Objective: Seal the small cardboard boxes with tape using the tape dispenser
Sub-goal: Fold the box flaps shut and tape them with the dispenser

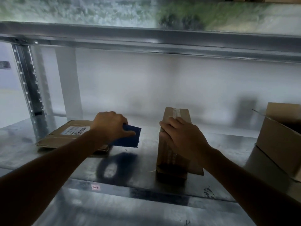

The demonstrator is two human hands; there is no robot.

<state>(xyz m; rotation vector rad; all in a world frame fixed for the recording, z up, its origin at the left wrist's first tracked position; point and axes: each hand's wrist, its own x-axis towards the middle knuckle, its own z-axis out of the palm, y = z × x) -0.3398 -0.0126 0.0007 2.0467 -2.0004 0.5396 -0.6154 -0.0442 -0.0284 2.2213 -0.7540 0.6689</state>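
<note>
A small brown cardboard box stands on the metal shelf right of centre, with a strip of clear tape running over its top. My right hand lies on the box's top, fingers flat along the tape. My left hand grips a blue tape dispenser, held just above the shelf to the left of the box. The dispenser casts a dark ring-shaped shadow on the metal below it.
A flattened cardboard piece with a white label lies at the left of the shelf. A bigger open cardboard box stands at the right edge. An upper shelf beam runs overhead, and a steel upright stands at the left.
</note>
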